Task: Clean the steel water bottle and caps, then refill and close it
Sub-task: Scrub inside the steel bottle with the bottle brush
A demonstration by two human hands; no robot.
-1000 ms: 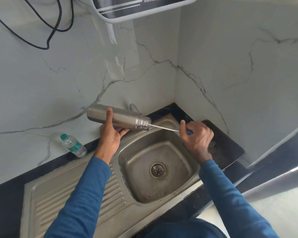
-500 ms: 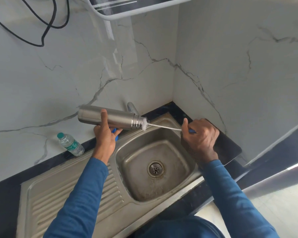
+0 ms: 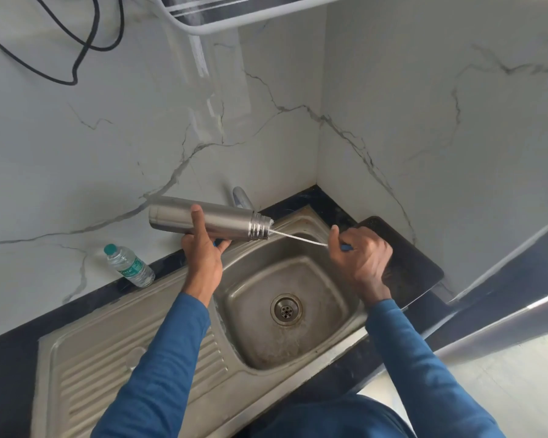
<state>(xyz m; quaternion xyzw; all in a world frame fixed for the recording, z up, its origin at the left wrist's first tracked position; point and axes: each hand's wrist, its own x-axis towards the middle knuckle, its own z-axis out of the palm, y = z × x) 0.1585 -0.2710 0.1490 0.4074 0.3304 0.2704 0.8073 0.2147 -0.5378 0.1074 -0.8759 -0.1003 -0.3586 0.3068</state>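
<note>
The steel water bottle [image 3: 203, 220] is held level over the back rim of the sink [image 3: 301, 216], clamped in the left hand [image 3: 203, 252], thumb laid across its side. A brush wire [image 3: 298, 238] is fed into its open mouth, the blue handle [image 3: 345, 247] gripped by the right hand [image 3: 363, 259]. Interior scrubbing is judged under way; next, withdrawal and a rinse are called for.

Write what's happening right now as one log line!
left hand: holds bottle sideways | right hand: grips brush, wire in bottle mouth | sink: wet
</note>
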